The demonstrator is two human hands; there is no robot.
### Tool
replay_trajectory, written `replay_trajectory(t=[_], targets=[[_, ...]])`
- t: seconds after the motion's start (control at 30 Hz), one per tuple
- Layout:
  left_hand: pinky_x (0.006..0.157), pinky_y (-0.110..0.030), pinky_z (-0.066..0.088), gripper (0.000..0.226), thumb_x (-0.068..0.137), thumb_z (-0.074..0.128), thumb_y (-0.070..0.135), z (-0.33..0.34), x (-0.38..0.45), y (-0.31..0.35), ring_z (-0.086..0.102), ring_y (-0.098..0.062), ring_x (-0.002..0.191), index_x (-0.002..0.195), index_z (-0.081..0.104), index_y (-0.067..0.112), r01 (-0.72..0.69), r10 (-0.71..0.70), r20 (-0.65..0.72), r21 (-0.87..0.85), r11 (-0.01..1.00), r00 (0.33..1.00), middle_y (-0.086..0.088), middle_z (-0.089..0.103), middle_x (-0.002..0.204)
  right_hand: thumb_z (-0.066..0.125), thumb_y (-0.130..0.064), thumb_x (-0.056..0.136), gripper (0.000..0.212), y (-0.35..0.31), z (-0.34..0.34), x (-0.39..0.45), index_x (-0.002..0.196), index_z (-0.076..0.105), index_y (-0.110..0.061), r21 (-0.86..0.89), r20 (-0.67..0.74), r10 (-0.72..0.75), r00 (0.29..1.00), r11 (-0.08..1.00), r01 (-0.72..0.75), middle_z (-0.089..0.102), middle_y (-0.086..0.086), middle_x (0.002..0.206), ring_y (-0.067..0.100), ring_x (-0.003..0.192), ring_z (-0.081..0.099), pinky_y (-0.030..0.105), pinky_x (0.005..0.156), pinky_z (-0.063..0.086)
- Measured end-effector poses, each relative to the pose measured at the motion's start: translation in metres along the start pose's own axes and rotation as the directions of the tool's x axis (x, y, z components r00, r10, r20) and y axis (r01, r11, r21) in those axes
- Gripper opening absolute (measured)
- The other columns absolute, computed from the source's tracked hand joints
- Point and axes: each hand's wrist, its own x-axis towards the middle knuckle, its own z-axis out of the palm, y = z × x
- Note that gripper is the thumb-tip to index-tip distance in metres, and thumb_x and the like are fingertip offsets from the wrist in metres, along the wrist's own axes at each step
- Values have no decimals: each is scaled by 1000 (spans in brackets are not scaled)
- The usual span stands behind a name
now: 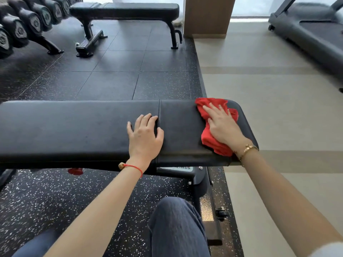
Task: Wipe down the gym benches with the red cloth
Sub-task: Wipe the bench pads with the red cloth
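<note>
Nearest the camera, at 6 o'clock: the person's knee [176, 227] in dark denim, over black speckled rubber flooring [46, 197]. Both bare forearms reach up from the bottom edge to the near bench [74, 130], a flat black padded bench spanning the frame from 9 o'clock to approx. 3 o'clock, w/ a stitched seam across the pad just R of centre.

L to R: the left hand [143, 138] lies palm-down on the pad at centre, fingers straight and a little spread, fingertips at the seam, holding nothing; a red string bracelet [132, 166] circles its wrist. The red cloth [209, 140] lies crumpled on the R end of the pad, approx. 3 o'clock from the left hand. The right hand [221, 127] presses flat on top of it, fingers extended, not curled round the fabric; a gold bracelet [247, 149] sits at its wrist.

Background: dumbbell rack [24, 28] at 10 o'clock; second bench [126, 10], black, flat, at 12 o'clock, well apart from the near bench; wooden pillar [207, 15] at 1 o'clock; treadmill [311, 28] at 2 o'clock on pale flooring [269, 108].
</note>
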Motion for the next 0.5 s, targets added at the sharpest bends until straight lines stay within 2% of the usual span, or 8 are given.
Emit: replay_trajectory(t=[0.13,0.23,0.33,0.5], targets=[[121,-55,11,44,97,45,31,0,0,-1,29,-19,145,139,50,21,-5,5,5,-10,1000,1000,1,45,151,33,-16,100,52,-18,5,32,152,24,-21,-10,4,69,998,998,-69,14,5,162,33,148,10,45,121,0],[121,-56,11,44,96,45,31,0,0,-2,30,-20,145,139,51,21,-4,4,10,-6,1000,1000,0,45,151,35,-15,100,53,-27,9,5,151,25,-21,16,13,6,1000,1000,-6,15,4,161,32,149,10,45,121,0],[120,-59,13,45,96,44,32,2,0,-5,31,-20,144,139,51,20,-22,22,6,-3,1000,1000,-1,46,150,39,-16,98,53,-22,13,-46,150,30,-25,-6,-77,-51,996,999,51,23,0,159,28,148,16,42,121,3],[119,-61,14,46,95,44,33,6,0,-7,32,-22,144,139,51,19,-46,46,-1,-20,999,999,-3,47,149,36,-18,100,52,7,2,-46,150,28,-30,32,-62,94,994,995,-92,20,-4,160,25,149,13,42,122,2]])
